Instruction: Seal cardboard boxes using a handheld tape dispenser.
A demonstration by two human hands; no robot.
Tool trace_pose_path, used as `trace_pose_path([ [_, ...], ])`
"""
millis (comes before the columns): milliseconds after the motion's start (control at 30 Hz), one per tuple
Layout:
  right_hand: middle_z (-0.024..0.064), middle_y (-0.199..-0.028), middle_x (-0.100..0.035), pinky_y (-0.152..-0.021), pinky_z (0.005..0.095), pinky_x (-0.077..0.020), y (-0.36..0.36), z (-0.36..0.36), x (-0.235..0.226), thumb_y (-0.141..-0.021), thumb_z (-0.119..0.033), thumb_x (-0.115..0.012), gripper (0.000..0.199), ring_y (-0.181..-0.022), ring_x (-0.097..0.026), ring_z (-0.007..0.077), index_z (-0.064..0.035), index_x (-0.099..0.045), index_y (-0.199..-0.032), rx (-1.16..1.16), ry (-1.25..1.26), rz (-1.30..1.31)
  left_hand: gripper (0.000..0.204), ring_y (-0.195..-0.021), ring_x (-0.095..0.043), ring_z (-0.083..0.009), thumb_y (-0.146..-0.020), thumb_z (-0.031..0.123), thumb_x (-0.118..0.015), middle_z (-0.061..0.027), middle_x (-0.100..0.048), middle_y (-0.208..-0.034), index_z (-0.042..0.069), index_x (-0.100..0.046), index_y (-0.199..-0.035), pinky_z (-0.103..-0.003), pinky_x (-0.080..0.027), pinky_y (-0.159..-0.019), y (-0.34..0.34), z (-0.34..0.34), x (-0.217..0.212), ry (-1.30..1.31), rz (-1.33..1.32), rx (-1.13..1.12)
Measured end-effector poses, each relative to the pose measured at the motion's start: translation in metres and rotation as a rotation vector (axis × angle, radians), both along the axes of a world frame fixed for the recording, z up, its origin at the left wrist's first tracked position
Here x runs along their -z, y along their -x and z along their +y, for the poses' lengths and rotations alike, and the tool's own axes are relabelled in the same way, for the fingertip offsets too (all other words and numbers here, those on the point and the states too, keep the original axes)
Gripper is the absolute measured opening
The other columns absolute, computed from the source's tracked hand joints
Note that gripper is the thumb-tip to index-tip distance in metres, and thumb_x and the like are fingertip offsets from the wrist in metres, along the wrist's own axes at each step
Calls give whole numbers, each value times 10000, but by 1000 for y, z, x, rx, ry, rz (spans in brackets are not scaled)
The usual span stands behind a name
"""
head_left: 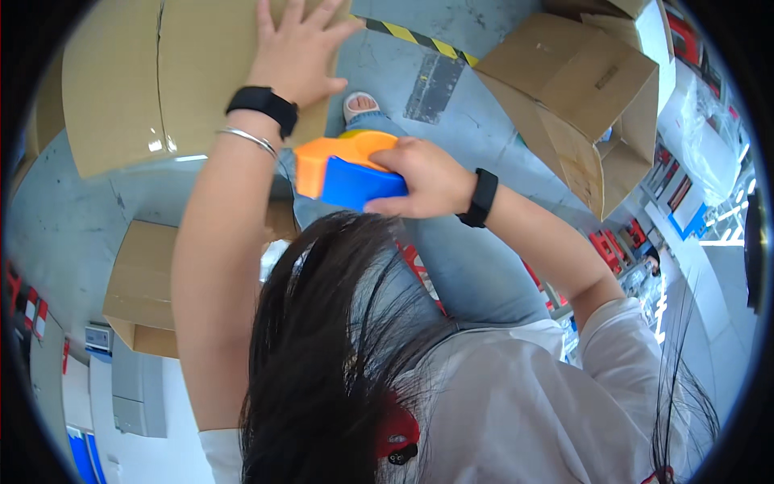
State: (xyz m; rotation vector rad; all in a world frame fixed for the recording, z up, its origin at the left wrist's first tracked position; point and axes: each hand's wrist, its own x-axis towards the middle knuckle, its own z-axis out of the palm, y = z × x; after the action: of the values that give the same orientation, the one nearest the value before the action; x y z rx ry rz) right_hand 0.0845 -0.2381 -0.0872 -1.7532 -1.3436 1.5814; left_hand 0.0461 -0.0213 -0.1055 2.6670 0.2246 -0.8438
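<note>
Orange-and-blue tape dispenser (355, 182) sits in the closed grip of the right hand (429, 176), its long axis running leftward from those fingers, while the left hand (297, 55), farther ahead and to the left, spreads wide over the large cardboard box (113, 89), grasping nothing.

No readable text or numbers. On box (556, 60), far right: small dark mark (606, 77), unreadable. On floor (476, 121), far: yellow-and-black striped tape (403, 34).

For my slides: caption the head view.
Left hand spread over cardboard box; right hand holding orange-and-blue tape dispenser.
</note>
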Motion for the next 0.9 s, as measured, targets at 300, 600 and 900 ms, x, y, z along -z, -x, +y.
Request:
trace_pose_path([
  [300, 166, -761, -600, -632, 347, -469, 3, 57, 8, -735, -336, -753, 460, -664, -588, 274, 29, -602, -970, 38, -5, 28, 1194, -1434, -48, -369, -569, 526, -808, -174, -80, -1554, 270, -115, -1507, -609, -68, -1110, 66, 73, 58, 526, -634, -354],
  [600, 160, -804, -621, -667, 318, -478, -20, 5, 1, -743, -282, -757, 480, -707, -609, 230, 53, -599, -1049, 62, 190, 37, 1186, -1434, -39, -370, -571, 552, -799, -163, -75, -1557, 259, -129, -1505, -612, -65, -1108, 46, 52, 11, -145, -117, -317],
  [900, 172, -789, -616, -652, 331, -471, -7, -1, 18, -749, -291, -739, 454, -692, -600, 254, 53, -603, -1011, 45, 198, 31, 1191, -1433, -30, -370, -568, 549, -805, -163, -81, -1554, 258, -127, -1504, -613, -71, -1107, 69, 66, 73, -104, -524, -338],
])
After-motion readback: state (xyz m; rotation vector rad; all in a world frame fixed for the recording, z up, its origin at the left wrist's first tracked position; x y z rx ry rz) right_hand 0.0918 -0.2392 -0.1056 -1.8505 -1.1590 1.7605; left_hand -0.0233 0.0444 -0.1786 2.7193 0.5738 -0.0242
